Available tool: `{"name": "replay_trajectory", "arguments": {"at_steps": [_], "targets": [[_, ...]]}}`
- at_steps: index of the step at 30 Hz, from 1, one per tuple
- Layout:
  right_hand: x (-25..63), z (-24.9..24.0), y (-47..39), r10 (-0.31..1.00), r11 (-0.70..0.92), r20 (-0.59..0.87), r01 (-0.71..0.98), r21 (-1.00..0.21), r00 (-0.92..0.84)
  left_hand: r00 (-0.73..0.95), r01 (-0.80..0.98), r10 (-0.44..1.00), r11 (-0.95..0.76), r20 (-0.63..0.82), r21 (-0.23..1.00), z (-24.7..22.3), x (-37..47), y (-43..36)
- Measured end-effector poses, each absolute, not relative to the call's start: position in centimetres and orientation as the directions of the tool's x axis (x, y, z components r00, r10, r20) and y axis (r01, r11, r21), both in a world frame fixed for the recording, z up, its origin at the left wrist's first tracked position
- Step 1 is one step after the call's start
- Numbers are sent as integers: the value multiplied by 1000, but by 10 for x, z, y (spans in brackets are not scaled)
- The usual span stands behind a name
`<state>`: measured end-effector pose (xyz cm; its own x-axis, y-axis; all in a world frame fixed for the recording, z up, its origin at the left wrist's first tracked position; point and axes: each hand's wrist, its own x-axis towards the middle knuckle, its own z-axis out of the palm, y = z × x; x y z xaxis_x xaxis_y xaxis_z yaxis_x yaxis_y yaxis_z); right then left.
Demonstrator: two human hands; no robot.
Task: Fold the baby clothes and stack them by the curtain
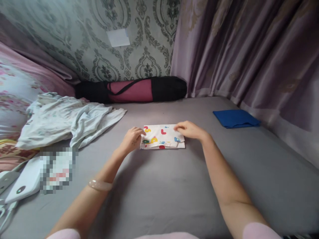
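A small folded white cloth (pixel 163 134) printed with red, yellow, blue and green shapes lies flat on the grey bed sheet. Its upper layer ends a little short of the lower one along the near edge. My left hand (pixel 133 138) is at its left edge, fingers curled over the fabric there. At the upper right corner, my right hand (pixel 190 129) pinches the cloth between thumb and fingers. The fingertips are slightly blurred, and any part of them under the fabric is hidden.
A folded blue cloth (pixel 235 119) lies to the right. On the left are a crumpled pale garment (pixel 67 116), a white device (pixel 27 179) with cables and a pixelated item (pixel 58 171). A black and maroon bag (pixel 132 90) lies against the wall; curtains (pixel 224 43) hang at right.
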<state>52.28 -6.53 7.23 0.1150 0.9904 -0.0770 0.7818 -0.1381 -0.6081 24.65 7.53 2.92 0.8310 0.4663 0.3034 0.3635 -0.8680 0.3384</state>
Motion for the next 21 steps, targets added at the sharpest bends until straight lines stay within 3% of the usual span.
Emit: {"name": "replay_trajectory", "arguments": {"at_steps": [2, 3, 7, 15, 21], "targets": [[502, 65, -53, 958, -167, 126, 861, -480, 256, 774, 425, 537, -834, 337, 352, 27, 270, 67], [491, 58, -47, 952, -175, 160, 894, -412, 260, 765, 447, 555, -823, 328, 350, 25, 282, 62], [457, 26, -36, 973, -189, 80, 949, -253, 215, 726, 550, 644, -755, 243, 357, 7, 315, 46], [451, 9, -37, 975, -213, 15, 947, -242, 223, 733, 610, 671, -721, 109, 329, -5, 317, 45], [472, 17, -43, 962, -263, -4, 922, -283, 273, 681, 643, 701, -711, 212, 285, -4, 300, 54]]}}
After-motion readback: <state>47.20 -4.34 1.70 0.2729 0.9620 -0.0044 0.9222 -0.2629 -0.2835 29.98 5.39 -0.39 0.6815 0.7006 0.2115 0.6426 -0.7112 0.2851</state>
